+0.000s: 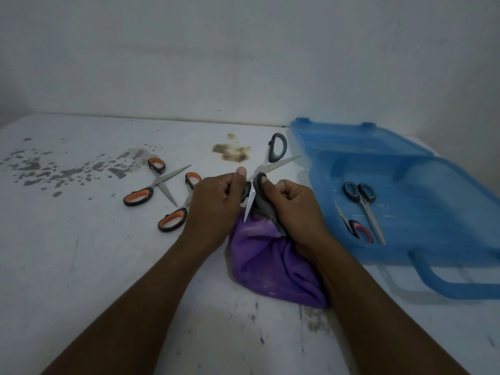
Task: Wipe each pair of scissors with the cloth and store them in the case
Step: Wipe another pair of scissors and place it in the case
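Note:
A pair of grey-handled scissors (276,147) is held spread open above the table, one blade pointing down and the other up to the right. My left hand (216,204) pinches it from the left near the pivot. My right hand (295,209) grips it from the right, thumb against a handle loop, with the purple cloth (270,261) bunched beneath and hanging onto the table. The open blue case (433,212) lies to the right. Inside it are black-handled scissors (361,193) and red-and-black-handled scissors (358,230).
Two orange-handled scissors lie on the white table left of my hands, one pair (154,185) spread open, the other pair (176,216) partly hidden behind my left hand. Stains mark the tabletop (232,152). A wall closes the back. The case handle (443,285) juts toward me.

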